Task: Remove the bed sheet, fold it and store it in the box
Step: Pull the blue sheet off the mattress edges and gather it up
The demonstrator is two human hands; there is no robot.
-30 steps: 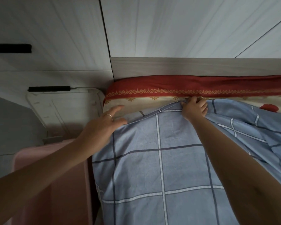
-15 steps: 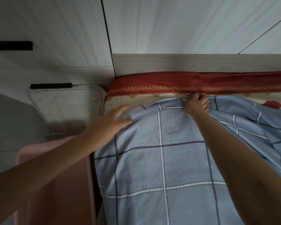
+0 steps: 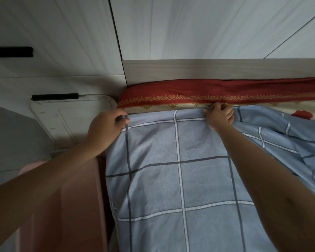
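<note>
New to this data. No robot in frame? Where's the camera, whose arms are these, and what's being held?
There is no machine here. A person works with bare hands, and the only camera sits on their head, looking forward and down, so both arms enter from the bottom. The wide lens bends straight lines.

The left hand grips the top left corner of the blue checked sheet. The right hand grips the sheet's top edge further along. Both hands are at the far end of the bed, near the wooden headboard.

A red-bordered patterned cover shows beyond the sheet's edge. The right part of the sheet is bunched up. A pink box stands beside the bed, under the left arm.
</note>
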